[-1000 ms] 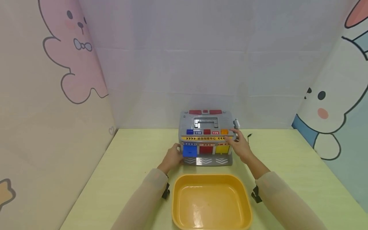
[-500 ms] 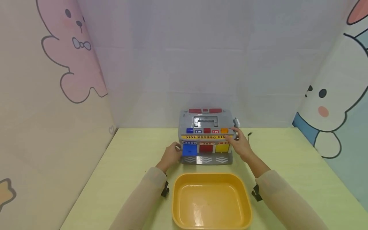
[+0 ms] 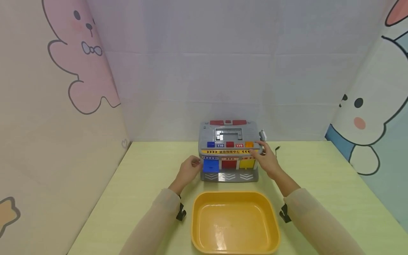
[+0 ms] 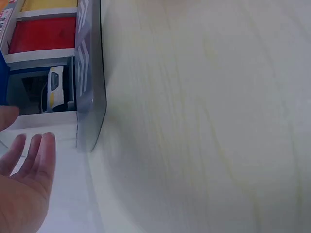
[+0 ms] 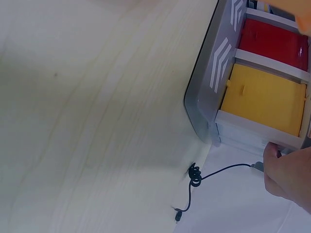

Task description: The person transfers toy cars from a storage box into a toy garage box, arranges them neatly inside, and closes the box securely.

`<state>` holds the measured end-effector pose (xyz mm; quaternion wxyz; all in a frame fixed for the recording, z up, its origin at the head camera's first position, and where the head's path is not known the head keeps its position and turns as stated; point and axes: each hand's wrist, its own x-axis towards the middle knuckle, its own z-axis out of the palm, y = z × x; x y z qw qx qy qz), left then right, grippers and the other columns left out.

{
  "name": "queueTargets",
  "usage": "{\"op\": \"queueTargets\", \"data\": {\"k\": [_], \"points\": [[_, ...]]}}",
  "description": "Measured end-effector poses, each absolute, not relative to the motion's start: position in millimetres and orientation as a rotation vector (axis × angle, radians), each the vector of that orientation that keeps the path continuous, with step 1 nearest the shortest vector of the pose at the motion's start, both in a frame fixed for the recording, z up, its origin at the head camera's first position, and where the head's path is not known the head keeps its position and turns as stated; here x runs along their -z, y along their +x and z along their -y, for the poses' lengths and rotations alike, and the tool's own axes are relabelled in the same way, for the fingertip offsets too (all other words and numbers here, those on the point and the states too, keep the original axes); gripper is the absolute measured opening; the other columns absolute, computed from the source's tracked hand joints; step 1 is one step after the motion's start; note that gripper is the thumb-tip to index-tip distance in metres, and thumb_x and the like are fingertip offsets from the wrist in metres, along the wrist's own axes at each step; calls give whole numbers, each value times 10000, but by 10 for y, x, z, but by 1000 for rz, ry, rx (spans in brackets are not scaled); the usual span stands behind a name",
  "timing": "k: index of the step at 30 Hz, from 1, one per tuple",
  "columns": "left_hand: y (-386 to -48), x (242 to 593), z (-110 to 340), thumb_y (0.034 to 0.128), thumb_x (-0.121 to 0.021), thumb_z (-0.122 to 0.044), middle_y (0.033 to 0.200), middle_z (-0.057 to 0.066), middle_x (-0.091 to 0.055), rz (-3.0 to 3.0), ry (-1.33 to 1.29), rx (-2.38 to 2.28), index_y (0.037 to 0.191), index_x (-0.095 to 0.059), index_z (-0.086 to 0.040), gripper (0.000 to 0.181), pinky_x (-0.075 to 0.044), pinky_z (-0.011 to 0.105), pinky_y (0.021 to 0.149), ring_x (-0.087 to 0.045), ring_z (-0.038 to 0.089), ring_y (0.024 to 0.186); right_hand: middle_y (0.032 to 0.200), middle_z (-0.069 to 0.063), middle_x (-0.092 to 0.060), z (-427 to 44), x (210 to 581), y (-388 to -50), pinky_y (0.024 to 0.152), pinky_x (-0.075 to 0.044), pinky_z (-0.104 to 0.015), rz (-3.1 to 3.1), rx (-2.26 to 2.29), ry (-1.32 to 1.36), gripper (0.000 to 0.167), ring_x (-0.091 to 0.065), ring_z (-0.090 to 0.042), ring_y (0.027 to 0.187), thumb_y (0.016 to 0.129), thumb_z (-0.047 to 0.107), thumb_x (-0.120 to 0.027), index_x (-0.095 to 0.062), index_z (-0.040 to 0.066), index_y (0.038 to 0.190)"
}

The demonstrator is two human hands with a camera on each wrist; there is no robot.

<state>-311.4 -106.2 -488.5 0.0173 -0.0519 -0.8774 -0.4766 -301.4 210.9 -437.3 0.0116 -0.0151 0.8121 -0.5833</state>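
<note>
A grey toy rescue station (image 3: 228, 136) stands upright near the back of the table. Its blue door (image 3: 211, 165) is swung up, and a small white-and-yellow toy vehicle (image 4: 56, 90) shows inside that bay. The red door (image 4: 43, 35) and the yellow door (image 5: 262, 99) are down. My left hand (image 3: 189, 170) is at the station's left side by the blue bay, thumb apart from relaxed fingers, with nothing held. On the other side, my right hand (image 3: 267, 162) grips the station's right roof edge, thumb at the front; its other fingers are partly hidden.
A yellow tray (image 3: 235, 195) lies in front of the station, between my forearms. A thin black cord (image 5: 195, 177) with a plug hangs by the station's right side. A wall (image 3: 197, 71) rises behind, with side walls (image 3: 95, 141) at both table edges.
My left hand has shifted slightly up and left, its fingers drawing back from the station's lower side. My right hand and the station have stayed in place.
</note>
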Motion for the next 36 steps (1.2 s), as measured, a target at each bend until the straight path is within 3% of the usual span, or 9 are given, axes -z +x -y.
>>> {"op": "queueTargets", "data": {"k": [8, 12, 18, 22, 30, 36], "points": [[-3093, 4800, 1006, 975, -596, -221, 1358, 171, -505, 2497, -214, 1772, 1470, -350, -109, 563, -479, 463, 950, -555, 316, 1184, 1285, -248, -462, -2120, 4395, -3040, 983, -391, -511, -2536, 1822, -46, 704, -513, -366, 1126, 985, 396, -578, -238, 107, 1530], [-3090, 4726, 981, 937, -681, -229, 1430, 197, -443, 2551, -306, 1776, 1534, -253, -200, 736, -419, 474, 1017, -489, 356, 1257, 1263, -240, -471, -2119, 4404, -3039, 962, -402, -494, -2539, 1816, -45, 705, -515, -367, 1117, 985, 396, -579, -238, 109, 1531], [-3090, 4614, 927, 870, -730, -103, 1506, 154, -369, 2708, -445, 1588, 1573, -120, -196, 936, -377, 470, 1053, -430, 372, 1306, 1204, -221, -492, -2124, 4411, -3029, 922, -413, -466, -2543, 1815, -44, 708, -521, -385, 1098, 982, 398, -582, -239, 112, 1532], [-3119, 4605, 879, 852, -751, -56, 1504, 122, -375, 2742, -447, 1508, 1577, -91, -188, 990, -391, 467, 1043, -448, 336, 1295, 1211, -222, -490, -2132, 4413, -3026, 938, -409, -477, -2542, 1821, -44, 713, -523, -377, 1099, 982, 403, -582, -236, 113, 1534], [-3211, 4639, 819, 795, -819, -73, 1412, 190, -412, 2816, -371, 1296, 1571, -106, -205, 1062, -363, 478, 1060, -448, 324, 1278, 1234, -233, -480, -2137, 4405, -3021, 949, -409, -481, -2544, 1825, -33, 710, -523, -363, 1104, 983, 403, -579, -237, 106, 1530], [-3265, 4697, 797, 740, -860, -68, 1294, 202, -491, 2822, -342, 1164, 1552, -167, -219, 1078, -453, 507, 967, -540, 358, 1158, 1198, -232, -528, -2118, 4395, -3002, 977, -398, -514, -2544, 1807, -25, 702, -535, -370, 1113, 986, 400, -576, -237, 107, 1527]]}}
